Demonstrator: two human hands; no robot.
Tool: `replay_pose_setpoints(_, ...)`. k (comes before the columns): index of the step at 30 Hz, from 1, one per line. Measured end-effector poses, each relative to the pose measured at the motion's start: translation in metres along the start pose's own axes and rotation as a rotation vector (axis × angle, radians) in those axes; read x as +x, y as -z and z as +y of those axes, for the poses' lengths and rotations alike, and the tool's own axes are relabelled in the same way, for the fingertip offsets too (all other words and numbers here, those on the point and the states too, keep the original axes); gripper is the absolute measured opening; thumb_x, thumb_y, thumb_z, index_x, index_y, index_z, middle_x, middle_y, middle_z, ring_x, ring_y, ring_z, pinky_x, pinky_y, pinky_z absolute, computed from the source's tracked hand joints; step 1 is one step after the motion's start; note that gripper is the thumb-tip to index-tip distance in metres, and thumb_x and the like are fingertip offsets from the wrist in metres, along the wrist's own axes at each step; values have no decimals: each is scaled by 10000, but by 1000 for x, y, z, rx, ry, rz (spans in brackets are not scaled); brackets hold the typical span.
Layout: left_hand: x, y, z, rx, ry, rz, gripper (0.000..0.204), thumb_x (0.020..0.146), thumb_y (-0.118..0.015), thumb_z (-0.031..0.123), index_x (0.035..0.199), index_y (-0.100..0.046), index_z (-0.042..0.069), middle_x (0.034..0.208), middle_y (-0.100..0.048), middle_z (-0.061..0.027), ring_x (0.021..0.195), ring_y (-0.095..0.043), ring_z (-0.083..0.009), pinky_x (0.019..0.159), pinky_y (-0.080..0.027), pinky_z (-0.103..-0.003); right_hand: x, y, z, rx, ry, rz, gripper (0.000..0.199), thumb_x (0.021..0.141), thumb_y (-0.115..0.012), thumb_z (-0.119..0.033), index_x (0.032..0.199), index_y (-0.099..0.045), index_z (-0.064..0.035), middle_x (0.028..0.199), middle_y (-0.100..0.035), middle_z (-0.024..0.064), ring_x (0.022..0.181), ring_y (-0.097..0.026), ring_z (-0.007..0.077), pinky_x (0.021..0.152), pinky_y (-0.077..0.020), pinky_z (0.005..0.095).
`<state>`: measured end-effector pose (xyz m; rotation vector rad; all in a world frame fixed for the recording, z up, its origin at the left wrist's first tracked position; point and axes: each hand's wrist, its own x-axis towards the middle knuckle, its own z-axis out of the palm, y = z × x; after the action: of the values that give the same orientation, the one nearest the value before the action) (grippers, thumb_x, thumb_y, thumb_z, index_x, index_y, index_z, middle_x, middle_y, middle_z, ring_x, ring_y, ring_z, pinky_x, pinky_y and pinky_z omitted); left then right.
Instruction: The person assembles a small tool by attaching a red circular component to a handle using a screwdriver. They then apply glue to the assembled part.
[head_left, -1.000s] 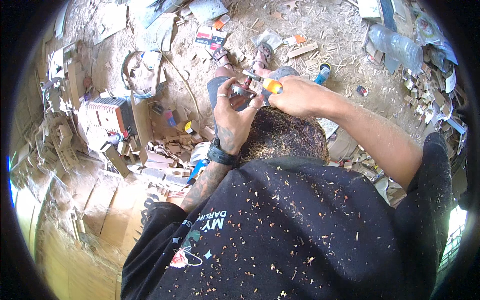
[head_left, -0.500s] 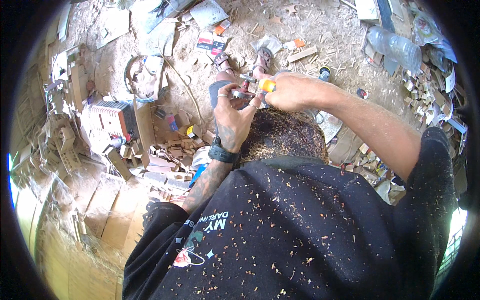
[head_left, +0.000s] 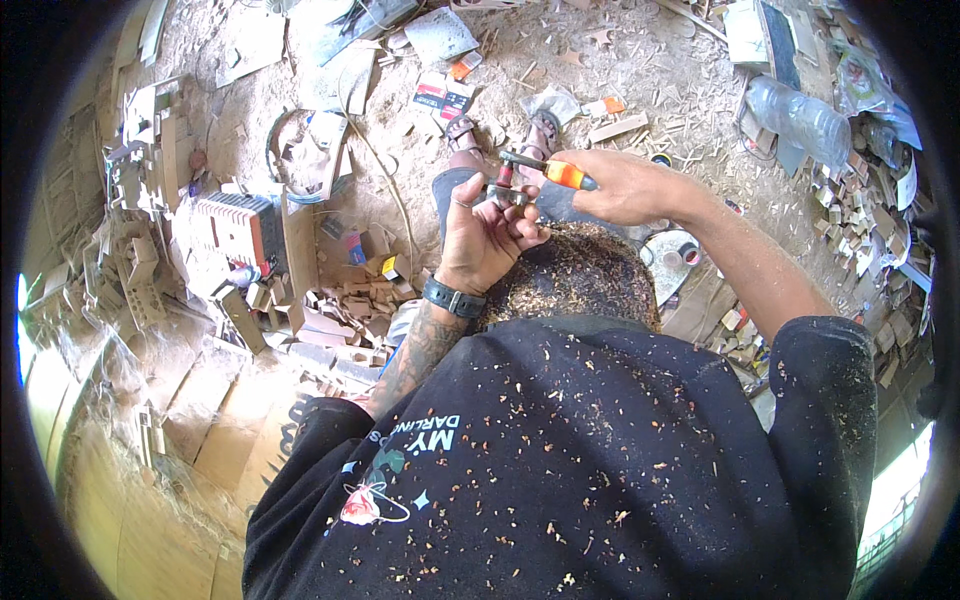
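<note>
My left hand (head_left: 480,243) is closed around a small metal piece (head_left: 497,194) with a red shaft (head_left: 506,176) standing up from it. Its palm faces up and the fingers curl about the piece. My right hand (head_left: 628,187) grips a hand tool (head_left: 566,175) by its orange, yellow and dark handle. The tool's dark metal head points left and lies over the top of the red shaft, seemingly in contact. Its exact kind does not show clearly. Both hands are just beyond a dark, sawdust-covered rounded thing (head_left: 575,275).
Wood offcuts (head_left: 350,318) lie heaped at left, beside an orange-and-black ribbed box (head_left: 236,232). A cable (head_left: 375,165) crosses the dusty floor. At far right are a large clear plastic bottle (head_left: 800,120) and more scraps (head_left: 870,225). Two sandalled feet (head_left: 541,130) are ahead.
The tool has swung so its head now sits over the red shaft. My right hand has shifted slightly right; my left hand has turned palm up, showing more of its fingers.
</note>
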<state>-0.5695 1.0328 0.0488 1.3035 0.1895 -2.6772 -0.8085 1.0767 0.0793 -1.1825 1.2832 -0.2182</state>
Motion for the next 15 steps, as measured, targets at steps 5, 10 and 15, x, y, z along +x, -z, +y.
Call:
replay_pose_setpoints(5,-1,2,3,-66,78,-228,829,876,-415,700,1159,-595,-58,741,-626,-129,629,-619,-257,853,-508,-482,-7,-1,-10,49,77,117,345,859,-551,-153,1165,-573,6,979,-667,260,967,-659,393,854,-500,469)
replay_pose_setpoints(10,-3,-5,1,-39,63,-134,829,845,-448,730,1088,-602,-48,739,-606,-114,544,-552,-216,734,-484,-431,-8,-3,-19,-40,44,131,299,866,-553,-140,1129,-575,0,962,-665,262,965,-657,412,844,-500,480)
replay_pose_setpoints(15,-3,-3,2,-148,125,-184,822,850,-427,748,1050,-595,-31,744,-595,-108,541,-541,-211,770,-492,-457,-7,-6,-23,-45,111,191,281,870,-547,-133,1115,-576,1,952,-666,265,959,-658,415,842,-502,485)
